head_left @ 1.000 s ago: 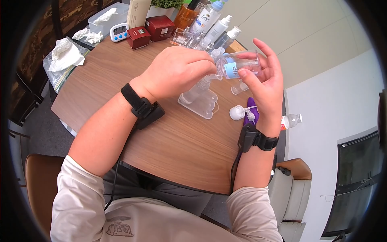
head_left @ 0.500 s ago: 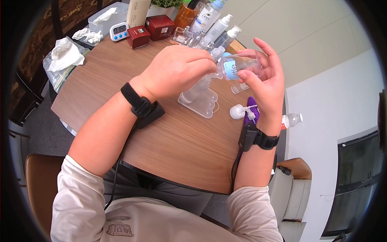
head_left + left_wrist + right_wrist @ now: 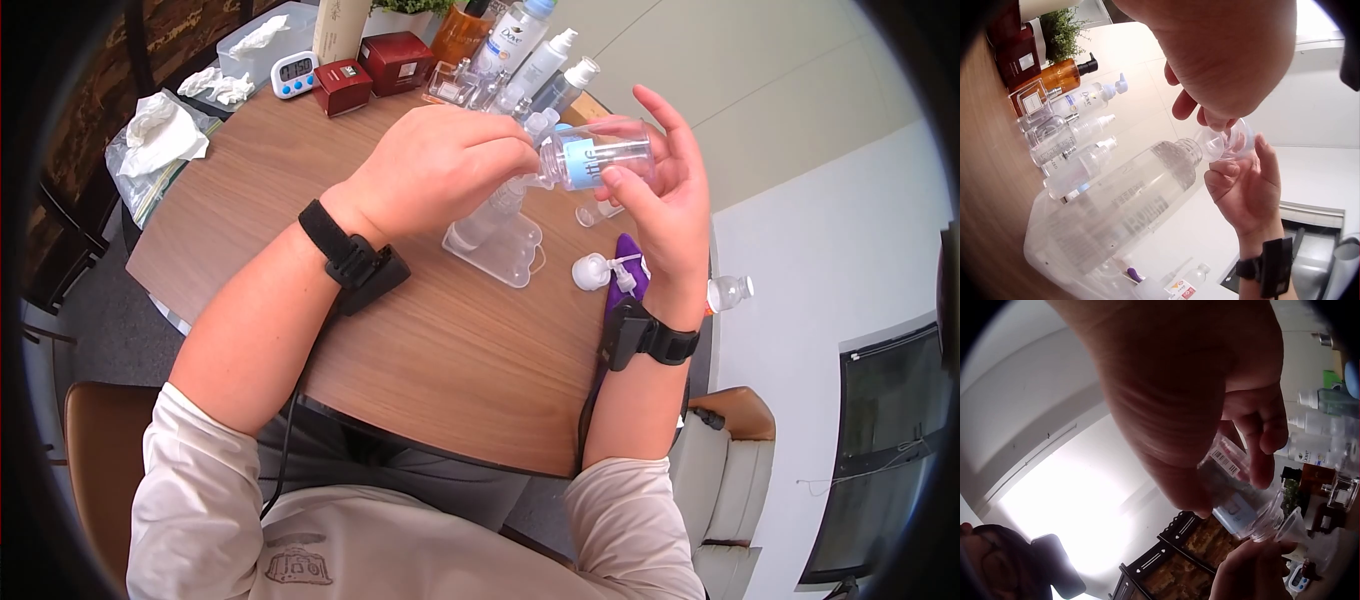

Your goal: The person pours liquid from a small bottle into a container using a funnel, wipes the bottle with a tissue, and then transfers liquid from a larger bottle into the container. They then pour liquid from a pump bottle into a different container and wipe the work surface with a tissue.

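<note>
My right hand (image 3: pixel 672 200) grips a clear bottle (image 3: pixel 625 152) with a light blue label. The bottle lies nearly level, its open mouth towards my left hand (image 3: pixel 440 165). In the right wrist view the left fingertips pinch a small clear funnel (image 3: pixel 1294 526) beside that mouth. A larger clear bottle (image 3: pixel 1138 194) with printed lettering stands uncapped on a clear scalloped tray (image 3: pixel 510 270). Its neck sits right at the funnel in the left wrist view. In the head view my left hand partly hides the funnel and the standing bottle's top.
A white pump head (image 3: pixel 592 271) lies by a purple item (image 3: pixel 625 250) on the wooden table (image 3: pixel 450 370). Several toiletry bottles, including a Dove bottle (image 3: pixel 512 40), line the back. Red boxes (image 3: pixel 342 88), a timer (image 3: pixel 294 75) and crumpled tissues (image 3: pixel 160 125) are at the left.
The bottle in my right hand has shifted slightly right and turned a little, with its label at a different angle. My left hand has barely moved.
</note>
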Available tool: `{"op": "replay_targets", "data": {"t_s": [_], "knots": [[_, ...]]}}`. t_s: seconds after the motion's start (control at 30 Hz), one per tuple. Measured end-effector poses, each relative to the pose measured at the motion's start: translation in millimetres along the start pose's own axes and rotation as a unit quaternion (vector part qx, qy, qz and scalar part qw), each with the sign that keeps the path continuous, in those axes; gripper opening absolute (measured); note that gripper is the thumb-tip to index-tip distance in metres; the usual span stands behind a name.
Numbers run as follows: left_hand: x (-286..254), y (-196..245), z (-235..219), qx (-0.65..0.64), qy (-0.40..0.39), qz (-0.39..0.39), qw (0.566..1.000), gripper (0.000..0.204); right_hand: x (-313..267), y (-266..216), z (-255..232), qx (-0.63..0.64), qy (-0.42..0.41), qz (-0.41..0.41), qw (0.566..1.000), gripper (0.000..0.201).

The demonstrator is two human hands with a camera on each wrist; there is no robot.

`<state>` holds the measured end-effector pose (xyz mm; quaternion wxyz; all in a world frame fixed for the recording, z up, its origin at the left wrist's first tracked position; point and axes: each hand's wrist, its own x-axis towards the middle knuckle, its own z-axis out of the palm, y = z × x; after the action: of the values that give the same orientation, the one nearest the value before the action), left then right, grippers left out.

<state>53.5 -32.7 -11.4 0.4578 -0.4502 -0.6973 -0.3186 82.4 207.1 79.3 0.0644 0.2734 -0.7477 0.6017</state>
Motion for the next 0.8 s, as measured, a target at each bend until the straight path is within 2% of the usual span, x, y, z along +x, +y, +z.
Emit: {"op": "replay_targets", "data": {"t_s": [0.37, 0.47, 0.53, 0.57, 0.63, 0.67, 0.73, 0.77, 0.8], "knots": [[0, 1, 0, -0.015, -0.003, -0.011, 1.0, 0.017, -1, -3, 2, -0.035, 0.006, 0.012, 0.999, 0.078], [-1, 0, 2, -0.059, 0.008, -0.042, 0.997, 0.013, -2, -4, 4, -0.033, 0.007, 0.022, 0.999, 0.078], [0, 2, -1, -0.123, 0.004, -0.12, 0.985, 0.009, -3, -5, 5, -0.029, 0.006, 0.03, 0.999, 0.078], [0, 0, -1, -0.124, 0.003, -0.12, 0.985, 0.009, -3, -5, 6, -0.026, 0.008, 0.028, 0.999, 0.078], [-2, -6, 0, -0.196, -0.019, -0.195, 0.961, 0.007, -4, -4, 8, -0.022, 0.011, 0.027, 0.999, 0.078], [-3, -9, 0, -0.195, -0.02, -0.195, 0.961, 0.007, -3, -4, 8, -0.024, 0.009, 0.023, 0.999, 0.078], [-6, -13, -1, -0.257, -0.061, -0.258, 0.929, 0.006, -3, -3, 9, -0.025, 0.007, 0.021, 0.999, 0.077], [-6, -12, -1, -0.256, -0.063, -0.258, 0.929, 0.006, -2, -2, 8, -0.033, 0.006, 0.02, 0.999, 0.077], [-6, -12, 0, -0.297, -0.063, -0.291, 0.908, 0.007, -2, -2, 8, -0.041, 0.005, 0.019, 0.999, 0.077]]}}
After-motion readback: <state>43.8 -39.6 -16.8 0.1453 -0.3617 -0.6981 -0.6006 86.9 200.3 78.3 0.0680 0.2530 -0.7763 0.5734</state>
